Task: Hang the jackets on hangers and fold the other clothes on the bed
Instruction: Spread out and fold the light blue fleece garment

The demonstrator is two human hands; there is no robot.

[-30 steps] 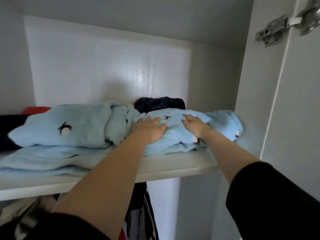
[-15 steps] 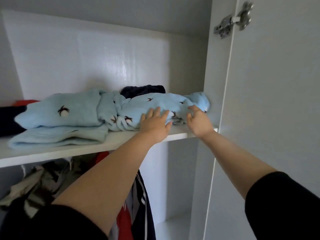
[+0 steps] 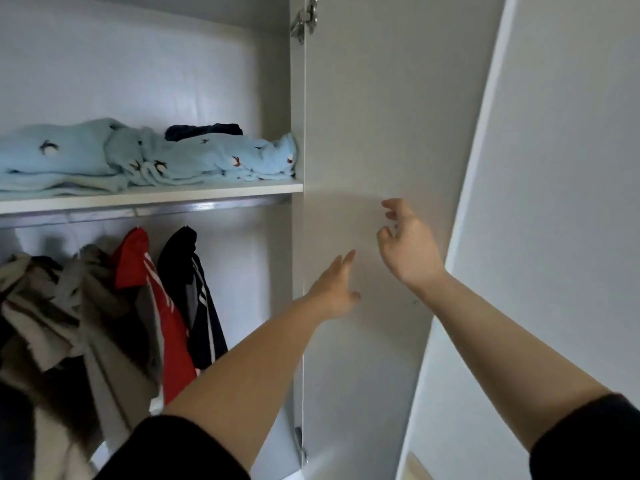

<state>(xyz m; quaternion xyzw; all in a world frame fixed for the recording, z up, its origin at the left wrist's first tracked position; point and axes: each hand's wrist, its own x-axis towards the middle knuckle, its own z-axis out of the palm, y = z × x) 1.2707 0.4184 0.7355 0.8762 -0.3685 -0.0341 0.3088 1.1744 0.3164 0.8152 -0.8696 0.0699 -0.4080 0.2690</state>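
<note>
Folded light-blue patterned clothes [image 3: 145, 161] lie in a stack on the wardrobe shelf [image 3: 152, 197], with a dark navy garment [image 3: 204, 129] behind them. Below the shelf, jackets hang from the metal rail [image 3: 145, 211]: a red one with white stripes [image 3: 166, 327], a navy one [image 3: 197, 299] and grey and camouflage ones [image 3: 62, 313]. My left hand [image 3: 334, 289] is empty, fingers stretched out, in front of the open wardrobe door [image 3: 374, 133]. My right hand [image 3: 407, 244] is higher and to the right, fingers loosely curled and apart, holding nothing.
The open door stands edge-on at the centre, with a hinge [image 3: 304, 19] at its top. A pale wall [image 3: 554, 202] fills the right side. The wardrobe's white back panel [image 3: 138, 71] rises behind the shelf.
Both hands have let go of the blue clothes on the shelf and pulled back down and to the right, in front of the door. The view has shifted right and lower.
</note>
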